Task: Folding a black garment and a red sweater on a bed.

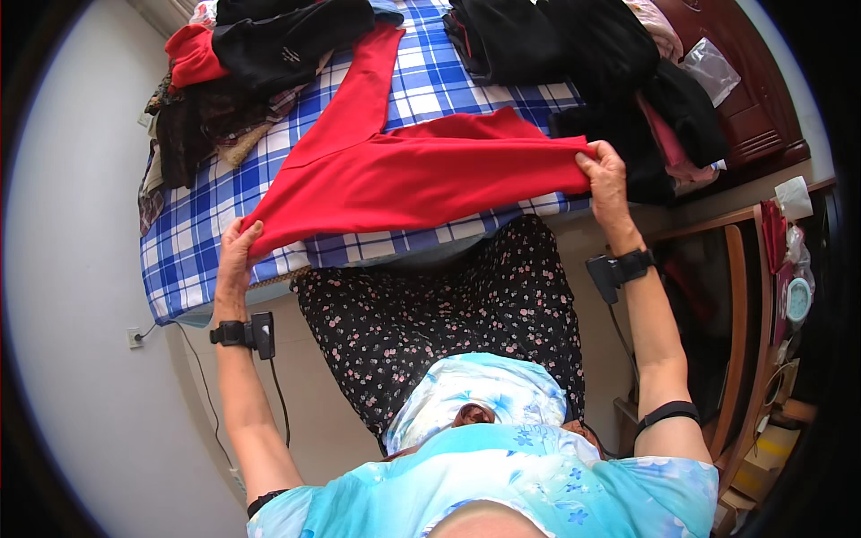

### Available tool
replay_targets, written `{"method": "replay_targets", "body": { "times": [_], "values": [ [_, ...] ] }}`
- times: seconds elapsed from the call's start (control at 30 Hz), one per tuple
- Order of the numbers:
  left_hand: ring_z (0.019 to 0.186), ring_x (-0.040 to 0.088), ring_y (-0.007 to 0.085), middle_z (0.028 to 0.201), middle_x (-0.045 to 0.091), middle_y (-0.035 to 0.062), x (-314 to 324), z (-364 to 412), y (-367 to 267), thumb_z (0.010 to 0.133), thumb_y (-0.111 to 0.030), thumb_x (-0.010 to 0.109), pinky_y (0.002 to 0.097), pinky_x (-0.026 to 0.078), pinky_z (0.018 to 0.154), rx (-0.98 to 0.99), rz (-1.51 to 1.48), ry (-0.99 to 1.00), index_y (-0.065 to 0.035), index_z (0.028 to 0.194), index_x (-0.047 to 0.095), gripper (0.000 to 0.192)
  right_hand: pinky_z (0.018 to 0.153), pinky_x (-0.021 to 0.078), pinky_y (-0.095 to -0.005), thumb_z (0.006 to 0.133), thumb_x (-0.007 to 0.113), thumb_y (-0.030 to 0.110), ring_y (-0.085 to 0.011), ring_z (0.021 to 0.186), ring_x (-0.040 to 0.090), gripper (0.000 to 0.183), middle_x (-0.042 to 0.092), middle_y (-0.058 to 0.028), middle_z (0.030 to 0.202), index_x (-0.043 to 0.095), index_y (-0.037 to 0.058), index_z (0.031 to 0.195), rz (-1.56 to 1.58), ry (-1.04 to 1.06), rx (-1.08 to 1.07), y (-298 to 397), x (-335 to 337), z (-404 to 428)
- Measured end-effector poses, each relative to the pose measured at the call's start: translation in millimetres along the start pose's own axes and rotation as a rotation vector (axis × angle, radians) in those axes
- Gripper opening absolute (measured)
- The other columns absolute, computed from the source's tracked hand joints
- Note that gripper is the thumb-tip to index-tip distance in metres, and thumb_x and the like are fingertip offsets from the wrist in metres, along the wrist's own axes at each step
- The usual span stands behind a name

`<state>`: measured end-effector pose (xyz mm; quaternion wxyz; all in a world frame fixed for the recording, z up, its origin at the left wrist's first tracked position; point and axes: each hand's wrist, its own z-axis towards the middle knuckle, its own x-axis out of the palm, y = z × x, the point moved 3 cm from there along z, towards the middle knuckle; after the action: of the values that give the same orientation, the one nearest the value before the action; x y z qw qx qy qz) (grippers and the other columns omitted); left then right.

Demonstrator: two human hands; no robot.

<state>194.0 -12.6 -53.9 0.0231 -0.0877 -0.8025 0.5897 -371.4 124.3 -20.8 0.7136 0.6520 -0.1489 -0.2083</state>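
A red long-sleeved garment (417, 178) is stretched sideways over the near edge of a bed with a blue-and-white checked sheet (424, 74). My left hand (239, 245) pinches its lower left corner between thumb and fingers. At the other end, my right hand (602, 171) grips the garment's right edge. One long red sleeve or leg runs from the middle up towards the far side of the bed, and a further red fold lies behind the stretched part.
Dark folded clothes (292, 47) are heaped at the bed's left; black clothes (558, 40) are piled at the right, beside a clear plastic bag (712, 70) and the dark red wooden headboard (760, 101). A wooden cabinet (736, 323) stands at the right. A cable hangs from each wrist device.
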Motion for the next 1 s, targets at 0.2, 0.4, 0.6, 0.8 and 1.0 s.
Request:
{"method": "replay_targets", "body": {
  "times": [0.2,0.4,0.6,0.8,1.0],
  "values": [
    [0.068,0.064,0.0097,0.087,0.063,0.0051,-24,-54,-15,0.085,-0.016,0.064,0.0231,0.056,0.050,-0.140,-0.002,0.146,-0.0028,0.105,0.053,0.026,0.067,0.0512,-0.0218,0.087,0.055,-0.003,-0.0084,0.073,0.061,0.006,0.063,-0.0049,0.084,0.054,0.0013,0.091,0.035,0.043,0.100,40,-25,-36],
    [0.067,0.059,0.0101,0.083,0.063,-0.0017,-23,-77,64,0.079,-0.026,0.067,0.0280,0.049,0.054,-0.457,0.372,0.073,-0.0115,0.102,0.058,0.028,0.057,0.0438,-0.0233,0.074,0.068,0.002,-0.0059,0.065,0.051,0.018,0.055,0.0000,0.073,0.057,0.0027,0.087,-0.399,0.126,0.519,-64,-28,-101],
    [0.068,0.061,0.0132,0.086,0.063,0.0030,-9,-73,83,0.081,-0.025,0.064,0.0303,0.051,0.055,-0.478,0.506,0.054,-0.0080,0.107,0.055,0.032,0.059,0.0438,-0.0216,0.080,0.071,0.027,-0.0069,0.068,0.055,0.033,0.062,-0.0008,0.083,0.061,0.0030,0.100,-0.187,0.103,0.663,-41,-16,-90],
    [0.088,0.062,0.0258,0.098,0.063,0.0137,-14,-63,106,0.081,-0.035,0.067,0.0373,0.051,0.078,-0.117,0.830,-0.127,-0.0004,0.116,0.051,0.052,0.063,0.0461,-0.0234,0.077,0.073,0.018,-0.0083,0.069,0.057,0.024,0.063,-0.0016,0.079,0.063,0.0015,0.092,-0.196,0.131,0.562,-75,-17,-82],
    [0.113,0.049,0.0388,0.121,0.049,0.0281,51,-84,86,0.080,-0.052,0.064,0.0425,0.039,0.097,0.008,0.932,-0.150,-0.0008,0.133,0.041,0.077,0.061,0.0467,-0.0349,0.075,0.066,0.011,-0.0237,0.062,0.059,0.014,0.062,-0.0149,0.070,0.062,0.0012,0.083,-0.757,0.118,0.254,-61,-17,-79]
  ]
}}
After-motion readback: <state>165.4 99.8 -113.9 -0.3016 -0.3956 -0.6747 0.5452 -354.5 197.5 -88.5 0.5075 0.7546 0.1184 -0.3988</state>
